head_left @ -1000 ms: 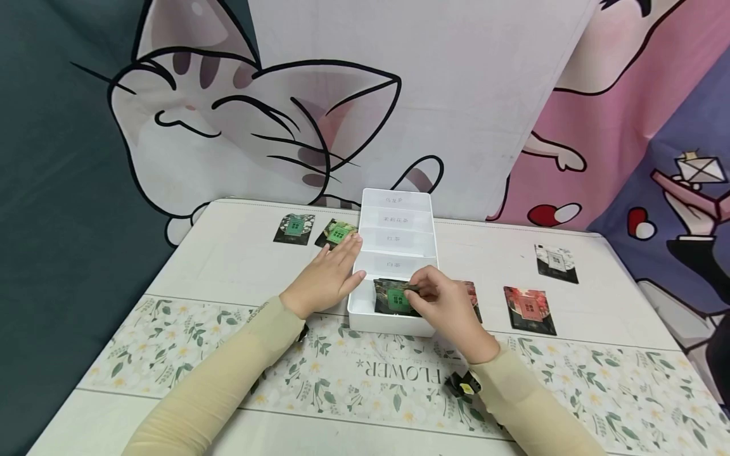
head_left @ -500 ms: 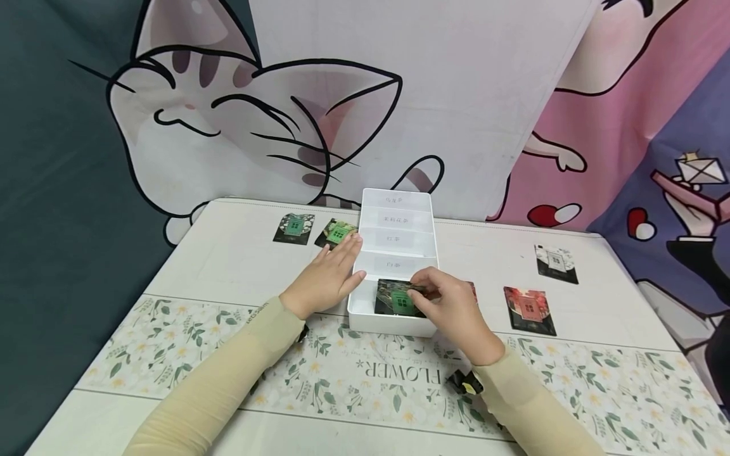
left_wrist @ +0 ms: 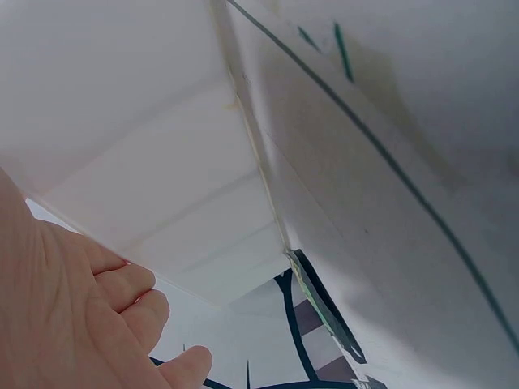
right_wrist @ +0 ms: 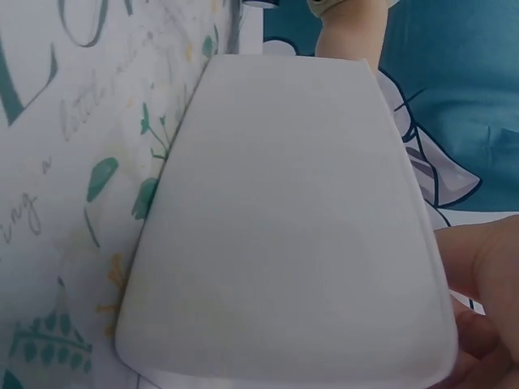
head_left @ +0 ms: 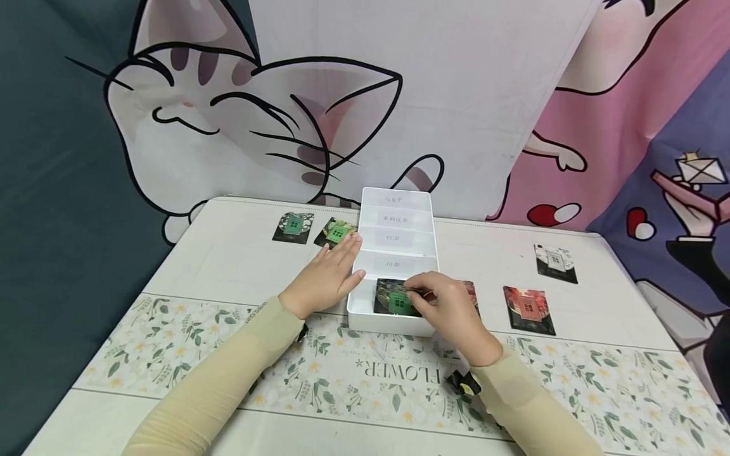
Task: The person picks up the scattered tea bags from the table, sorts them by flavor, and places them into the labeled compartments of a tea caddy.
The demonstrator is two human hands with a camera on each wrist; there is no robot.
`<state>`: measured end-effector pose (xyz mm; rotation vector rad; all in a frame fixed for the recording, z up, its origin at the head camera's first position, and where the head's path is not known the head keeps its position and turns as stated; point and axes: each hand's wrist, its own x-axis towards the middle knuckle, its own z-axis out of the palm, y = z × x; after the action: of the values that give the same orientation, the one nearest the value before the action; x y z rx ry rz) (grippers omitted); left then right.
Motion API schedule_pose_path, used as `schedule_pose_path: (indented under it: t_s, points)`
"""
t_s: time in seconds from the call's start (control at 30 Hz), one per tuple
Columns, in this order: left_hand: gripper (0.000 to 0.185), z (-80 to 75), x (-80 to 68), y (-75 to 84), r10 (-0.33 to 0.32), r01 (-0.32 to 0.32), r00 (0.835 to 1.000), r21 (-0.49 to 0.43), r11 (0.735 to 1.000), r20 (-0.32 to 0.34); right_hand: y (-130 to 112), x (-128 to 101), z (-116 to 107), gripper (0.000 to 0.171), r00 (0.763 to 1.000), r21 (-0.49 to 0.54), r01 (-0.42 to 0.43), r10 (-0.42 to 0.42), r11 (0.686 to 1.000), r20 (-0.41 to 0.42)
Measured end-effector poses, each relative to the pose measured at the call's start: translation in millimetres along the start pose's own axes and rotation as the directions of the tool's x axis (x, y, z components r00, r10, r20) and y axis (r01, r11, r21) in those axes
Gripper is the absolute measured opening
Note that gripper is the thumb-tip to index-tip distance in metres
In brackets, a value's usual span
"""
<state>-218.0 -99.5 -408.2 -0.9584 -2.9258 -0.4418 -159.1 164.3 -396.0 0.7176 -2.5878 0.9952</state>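
Thumb and fingers of the right hand [head_left: 450, 307] are bent and pinch a flat, dark square packet with a green label [head_left: 393, 297] near its upper right edge. This packet sits within the nearest compartment of a long white plastic box [head_left: 390, 325], tilted or flat, I cannot tell which. The right wrist view shows the box's plain near wall, and the packet is out of sight there.

The left hand [head_left: 327, 282] grasps nothing; its fingers are extended and together, the tips at the box's left rim, the thumb apart from them and near the same wall.

Left of the box, just beyond those fingertips, lies a black packet with a bright green label [head_left: 335, 232], partly covered; farther left of the box is a black-and-white packet with a teal label [head_left: 293, 227]. Close against the box's right side, a red-and-black packet [head_left: 471, 294] is mostly hidden behind the right hand. Farther right of the box lie a red packet with a coral label [head_left: 529, 309] and, beyond it, a white-and-black packet [head_left: 556, 262]. The white desk [head_left: 228, 272] carries them all.
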Motion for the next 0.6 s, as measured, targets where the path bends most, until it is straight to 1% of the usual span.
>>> schedule_pose_path:
  t_s: [0.07, 0.27, 0.6]
  points:
    - [0.070, -0.3, 0.2, 0.5, 0.000, 0.000, 1.000, 0.000, 1.000, 0.001, 0.7, -0.4, 1.1, 0.018, 1.000, 0.014, 0.008, -0.008, 1.000, -0.007]
    - [0.070, -1.3, -0.2, 1.2, -0.003, 0.003, 1.000, -0.005, 1.000, 0.003, 1.6, -1.0, 0.5, 0.016, 0.999, -0.012, 0.019, -0.019, 1.000, -0.047]
    - [0.070, 0.9, 0.4, 0.1, -0.007, 0.007, 1.000, -0.002, 1.000, 0.004, 1.1, 1.1, -11.2, 0.015, 0.994, -0.023, 0.026, -0.028, 0.999, -0.109]
